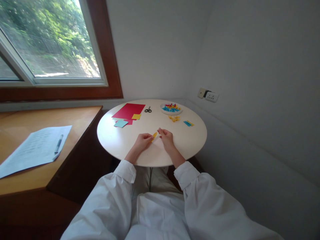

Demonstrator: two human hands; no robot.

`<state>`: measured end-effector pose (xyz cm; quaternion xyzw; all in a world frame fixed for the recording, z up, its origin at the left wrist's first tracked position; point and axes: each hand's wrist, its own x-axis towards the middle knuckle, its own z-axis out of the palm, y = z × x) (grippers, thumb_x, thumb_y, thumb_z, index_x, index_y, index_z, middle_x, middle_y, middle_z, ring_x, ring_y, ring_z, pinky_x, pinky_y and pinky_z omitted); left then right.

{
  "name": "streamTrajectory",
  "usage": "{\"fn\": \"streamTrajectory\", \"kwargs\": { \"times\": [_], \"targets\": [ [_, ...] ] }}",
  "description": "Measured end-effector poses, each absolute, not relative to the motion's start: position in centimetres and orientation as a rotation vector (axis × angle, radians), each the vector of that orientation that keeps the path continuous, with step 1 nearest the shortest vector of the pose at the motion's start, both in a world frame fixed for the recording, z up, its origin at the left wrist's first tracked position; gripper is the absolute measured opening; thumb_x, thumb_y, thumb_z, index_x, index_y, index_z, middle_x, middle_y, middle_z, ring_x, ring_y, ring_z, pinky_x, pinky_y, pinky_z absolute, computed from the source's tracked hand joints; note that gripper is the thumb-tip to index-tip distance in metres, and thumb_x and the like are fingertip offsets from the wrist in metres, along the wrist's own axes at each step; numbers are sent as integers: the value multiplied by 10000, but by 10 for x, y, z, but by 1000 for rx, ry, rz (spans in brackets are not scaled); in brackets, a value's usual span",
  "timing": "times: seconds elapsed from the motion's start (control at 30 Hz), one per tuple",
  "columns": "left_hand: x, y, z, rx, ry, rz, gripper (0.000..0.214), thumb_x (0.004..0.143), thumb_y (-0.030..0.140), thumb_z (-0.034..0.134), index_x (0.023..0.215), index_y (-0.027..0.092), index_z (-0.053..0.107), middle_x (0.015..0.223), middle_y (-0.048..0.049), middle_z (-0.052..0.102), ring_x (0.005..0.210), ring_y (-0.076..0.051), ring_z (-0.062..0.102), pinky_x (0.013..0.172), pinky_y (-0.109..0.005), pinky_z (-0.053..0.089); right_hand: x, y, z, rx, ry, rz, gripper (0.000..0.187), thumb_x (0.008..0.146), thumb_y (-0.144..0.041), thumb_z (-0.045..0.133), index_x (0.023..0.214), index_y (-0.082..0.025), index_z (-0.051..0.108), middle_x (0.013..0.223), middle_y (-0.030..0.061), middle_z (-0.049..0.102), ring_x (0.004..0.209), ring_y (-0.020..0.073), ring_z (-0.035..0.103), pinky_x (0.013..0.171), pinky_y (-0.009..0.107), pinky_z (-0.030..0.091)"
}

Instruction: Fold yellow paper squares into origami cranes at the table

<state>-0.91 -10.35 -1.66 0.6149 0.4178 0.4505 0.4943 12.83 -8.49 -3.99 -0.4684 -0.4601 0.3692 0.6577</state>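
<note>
Over the near part of the round white table, my left hand pinches a small piece of folded yellow paper between thumb and fingers. My right hand is just to the right of that paper, its thumb and fingertips drawn together. Whether anything is between those fingertips is too small to make out. Beyond my hands lie several small folded yellow paper pieces. A white plate behind them holds many folded paper pieces in blue, yellow and red.
Red paper sheets lie at the back left, with a yellow square and a light blue square. Black-handled scissors rest nearby. Blue and yellow strips lie right. A wooden desk bears written paper and a pen.
</note>
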Motion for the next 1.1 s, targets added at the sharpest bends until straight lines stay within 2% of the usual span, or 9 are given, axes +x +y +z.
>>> {"fn": "streamTrajectory", "kwargs": {
  "times": [0.13,0.23,0.6,0.67,0.8,0.97,1.1],
  "targets": [
    [-9,-103,-16,1500,1006,1107,264,628,369,625,624,106,624,521,16,493,478,-72,356,466,-223,233,125,-89,-35,-1037,-1123,856,284,594,-439,668,576,-162,611,589,-11,580,569,109,471,577,247,369],
    [-9,-102,-16,1511,1005,1106,280,617,386,635,620,107,619,515,20,489,482,-73,354,470,-224,237,123,-89,-34,-1035,-1142,847,294,576,-427,681,492,-172,561,515,-29,533,533,106,442,560,253,353],
    [-9,-102,-16,1551,1034,1103,270,631,378,623,610,109,626,519,16,499,493,-81,367,483,-229,256,126,-88,-36,-1049,-1135,809,322,670,-485,590,605,-170,602,588,-13,570,567,113,459,555,249,348],
    [-9,-103,-15,1555,1037,1106,266,633,374,619,601,110,624,516,18,497,491,-79,363,484,-230,260,125,-89,-34,-1041,-1155,827,289,644,-457,625,611,-170,610,604,-10,582,577,115,472,569,252,361],
    [-9,-105,-13,1567,1036,1110,246,627,349,623,596,105,631,531,9,520,510,-86,384,502,-232,279,124,-90,-33,-1040,-1191,827,258,569,-379,689,490,-177,549,517,-30,531,530,106,441,557,258,354],
    [-8,-106,-13,1577,1030,1113,268,623,359,642,661,95,670,604,-24,596,564,-108,449,549,-239,325,124,-91,-33,-1038,-1209,823,263,567,-375,684,467,-184,532,486,-38,511,504,103,425,537,261,346],
    [-8,-103,-16,1565,1027,1118,299,629,391,644,681,98,672,623,-31,607,569,-111,460,537,-237,326,124,-90,-35,-1027,-1214,820,241,589,-388,674,516,-179,577,535,-21,559,540,115,468,567,262,370]
  ]
}}
